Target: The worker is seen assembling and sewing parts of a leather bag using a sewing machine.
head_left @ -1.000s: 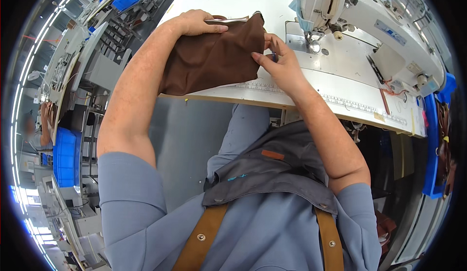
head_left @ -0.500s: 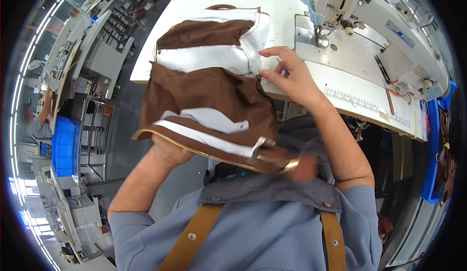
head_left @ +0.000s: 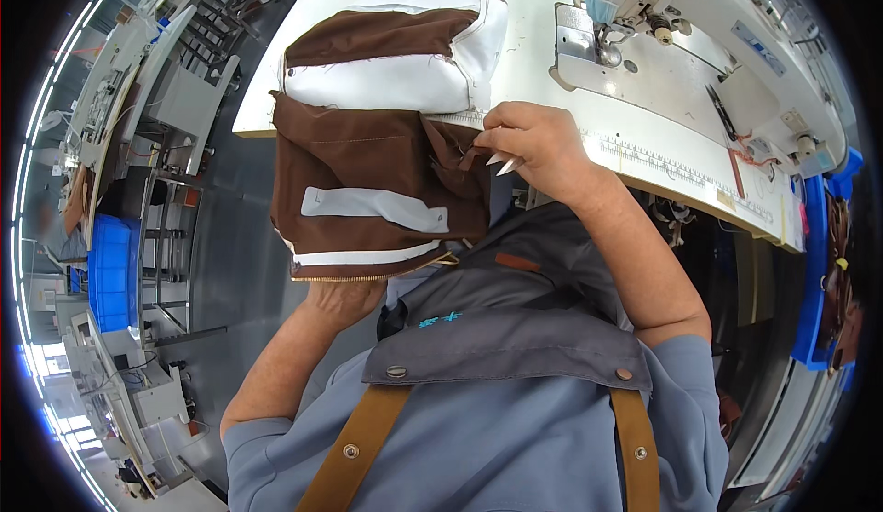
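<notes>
A brown fabric bag piece [head_left: 368, 158] hangs over the near table edge, with a pale patch strip [head_left: 375, 209] on it and a gold zipper [head_left: 368, 275] along its lower edge. My left hand [head_left: 342, 299] is beneath that zipper edge, closed on the piece, most of its fingers hidden behind it. At the piece's upper right corner, my right hand [head_left: 533, 149] pinches the brown fabric. Two short, pale pointed tips [head_left: 504, 163] poke out under its fingers; what they belong to I cannot tell. Joined or touching behind lies the white-and-brown bag part [head_left: 382, 80], flat on the table.
A sewing machine [head_left: 662, 15] stands at the right of the white table [head_left: 524, 15]. Black snips [head_left: 722, 112] lie by its base, and a printed ruler [head_left: 662, 160] runs along the front edge. Blue bins stand at far right [head_left: 814, 282] and left [head_left: 112, 273].
The zipper edge has swung left and down, turning the patch strip into full view. My right hand has gone from open fingers to a pinch on the fabric corner.
</notes>
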